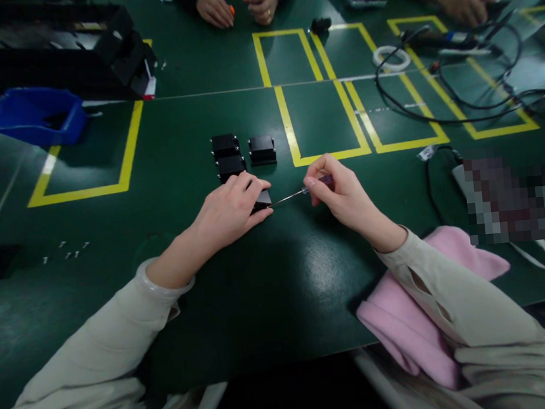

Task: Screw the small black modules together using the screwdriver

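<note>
My left hand [232,209] presses its fingers down on a black block [262,199] on the worktop [271,294]; my right hand [342,192] pinches a small screwdriver [300,192], tip at the block.

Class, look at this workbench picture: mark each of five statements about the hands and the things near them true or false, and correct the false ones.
1. The left hand presses on a small black box. True.
2. The right hand holds a hammer. False: it holds a thin screwdriver, tip pointing at the box.
3. Three more black boxes sit just beyond the left hand. True.
4. The blue bin stands at the right of the green table. False: it is at the far left.
5. A pink cloth lies under the right forearm. True.
</note>
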Motion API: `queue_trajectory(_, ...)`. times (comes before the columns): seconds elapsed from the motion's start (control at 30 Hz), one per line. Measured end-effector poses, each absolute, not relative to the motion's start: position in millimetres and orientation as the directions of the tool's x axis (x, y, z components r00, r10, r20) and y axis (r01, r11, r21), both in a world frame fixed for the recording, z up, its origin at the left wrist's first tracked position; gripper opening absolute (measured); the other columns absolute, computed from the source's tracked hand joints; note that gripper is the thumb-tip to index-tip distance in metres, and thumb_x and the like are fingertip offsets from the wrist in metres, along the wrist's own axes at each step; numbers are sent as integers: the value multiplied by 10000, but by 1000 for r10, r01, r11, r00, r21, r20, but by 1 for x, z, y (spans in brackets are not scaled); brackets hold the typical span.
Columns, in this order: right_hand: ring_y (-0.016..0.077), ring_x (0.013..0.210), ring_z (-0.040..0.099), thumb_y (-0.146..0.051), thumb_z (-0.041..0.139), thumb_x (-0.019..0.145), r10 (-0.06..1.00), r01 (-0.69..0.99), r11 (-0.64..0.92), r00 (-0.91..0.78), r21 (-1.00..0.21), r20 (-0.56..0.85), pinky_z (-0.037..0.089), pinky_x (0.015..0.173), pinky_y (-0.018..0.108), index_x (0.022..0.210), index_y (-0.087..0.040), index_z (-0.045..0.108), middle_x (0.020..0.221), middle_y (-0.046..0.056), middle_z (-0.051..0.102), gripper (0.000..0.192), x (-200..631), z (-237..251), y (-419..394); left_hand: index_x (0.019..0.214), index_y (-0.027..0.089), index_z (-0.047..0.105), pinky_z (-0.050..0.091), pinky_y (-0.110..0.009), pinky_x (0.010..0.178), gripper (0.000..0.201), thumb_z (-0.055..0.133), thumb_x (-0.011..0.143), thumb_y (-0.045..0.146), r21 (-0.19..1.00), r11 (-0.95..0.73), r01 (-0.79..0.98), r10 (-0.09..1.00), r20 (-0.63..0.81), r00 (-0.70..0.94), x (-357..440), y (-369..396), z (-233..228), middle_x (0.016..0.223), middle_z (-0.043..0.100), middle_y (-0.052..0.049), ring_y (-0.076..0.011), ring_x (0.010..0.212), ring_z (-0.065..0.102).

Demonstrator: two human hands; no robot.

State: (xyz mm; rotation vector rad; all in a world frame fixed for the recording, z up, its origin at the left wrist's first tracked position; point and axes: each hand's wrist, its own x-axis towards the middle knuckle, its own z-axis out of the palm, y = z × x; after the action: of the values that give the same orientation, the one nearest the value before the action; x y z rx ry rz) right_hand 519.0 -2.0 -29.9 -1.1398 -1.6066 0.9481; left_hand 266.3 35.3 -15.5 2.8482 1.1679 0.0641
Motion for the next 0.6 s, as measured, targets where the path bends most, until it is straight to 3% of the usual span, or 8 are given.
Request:
queue_trajectory(0.27,118,617,587,-332,681,1020,961,239,272,-121,-932,249,468,614,289,1051,-247,534,798,-47,588,173,517,-33,-2,1409,139,559,583,-433,935,443,599,1064,415,61,-718,694,696,27,718,265,36,-17,1344,640,-175,-325,1175,646)
queue_trajectory(0.47,108,553,536,-381,629,1060,960,270,271,-143,-924,239,418,592,279,930,-232,535,657,-65,550,219,518,-30,-1,1416,132,565,583,-426,920,458,607,1064,422,60,-713,699,701,20,713,265,36,-17,1340,642,-176,-324,1163,649)
queue_trajectory(0.6,117,582,570,-318,624,1047,959,257,274,-140,-927,245,431,616,280,1010,-229,554,681,-63,573,119,517,-29,-1,1414,139,566,583,-419,908,448,602,1065,418,63,-717,695,697,31,716,265,36,-18,1334,644,-172,-321,1153,653)
